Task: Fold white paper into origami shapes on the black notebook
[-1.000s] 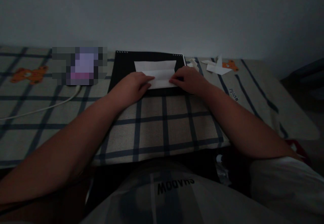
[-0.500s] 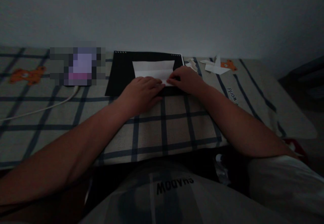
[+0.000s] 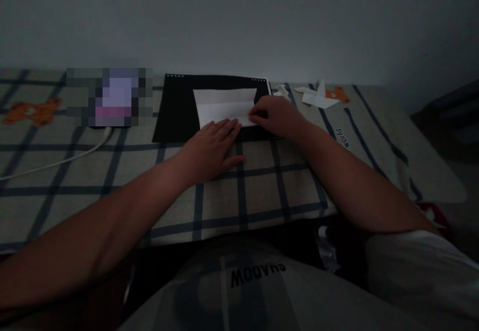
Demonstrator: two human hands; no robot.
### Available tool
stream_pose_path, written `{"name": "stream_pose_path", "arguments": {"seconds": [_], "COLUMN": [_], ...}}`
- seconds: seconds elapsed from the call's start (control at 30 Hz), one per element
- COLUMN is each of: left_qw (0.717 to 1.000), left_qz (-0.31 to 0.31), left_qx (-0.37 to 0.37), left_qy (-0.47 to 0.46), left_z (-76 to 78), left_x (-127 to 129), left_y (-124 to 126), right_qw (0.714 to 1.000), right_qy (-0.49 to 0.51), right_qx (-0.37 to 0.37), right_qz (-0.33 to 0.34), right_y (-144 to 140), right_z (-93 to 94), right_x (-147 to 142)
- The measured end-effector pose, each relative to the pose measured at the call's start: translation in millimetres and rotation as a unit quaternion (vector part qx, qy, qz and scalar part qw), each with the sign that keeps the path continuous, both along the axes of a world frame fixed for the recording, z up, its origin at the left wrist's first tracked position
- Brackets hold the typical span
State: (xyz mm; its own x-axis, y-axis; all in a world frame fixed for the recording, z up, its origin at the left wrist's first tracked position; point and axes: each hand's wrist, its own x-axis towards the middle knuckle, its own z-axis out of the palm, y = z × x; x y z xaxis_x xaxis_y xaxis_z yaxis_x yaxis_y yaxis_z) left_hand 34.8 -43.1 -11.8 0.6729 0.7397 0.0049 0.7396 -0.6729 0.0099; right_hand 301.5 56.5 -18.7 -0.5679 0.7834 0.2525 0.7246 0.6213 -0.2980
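A creased sheet of white paper (image 3: 224, 102) lies on a black board (image 3: 175, 106) with small holes along its far edge. My left hand (image 3: 211, 149) rests flat with its fingertips on the sheet's near edge, fingers stretched and the thumb spread out over the cloth. At the sheet's right edge, my right hand (image 3: 275, 114) has its thumb and forefinger pinched together on the paper's near right corner. Its other fingers are curled, partly hidden.
A folded white paper shape (image 3: 320, 96) lies to the right, beside crumpled paper scraps (image 3: 282, 91). On the left is a blurred-out phone (image 3: 116, 96) with a white cable (image 3: 86, 154). A checked cloth (image 3: 262, 191) covers the table, which meets a wall (image 3: 239, 21) behind.
My left hand has drawn back slightly toward me and flattened, its thumb now spread away from the fingers. More of the paper shows. My right hand has hardly moved.
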Motion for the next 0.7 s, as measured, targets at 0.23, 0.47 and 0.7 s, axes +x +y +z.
{"name": "stream_pose_path", "arguments": {"seconds": [0.23, 0.47, 0.7], "left_qw": [1.0, 1.0, 1.0], "left_qz": [0.012, 0.003, 0.008], "left_qx": [-0.012, -0.002, -0.009], "left_qy": [0.009, 0.0, 0.004], "left_z": [2.4, -1.3, 1.0], "left_x": [3.6, 1.4, 2.1], "left_y": [-2.7, -2.0, -2.1], "right_qw": [1.0, 1.0, 1.0], "right_qy": [-0.005, 0.009, -0.012], "right_qx": [0.001, 0.008, 0.003], "right_qz": [-0.001, -0.002, 0.024], "right_y": [1.8, 0.7, 1.2], "right_z": [-2.2, -2.8, 2.3], "right_x": [0.1, 0.7, 5.0]}}
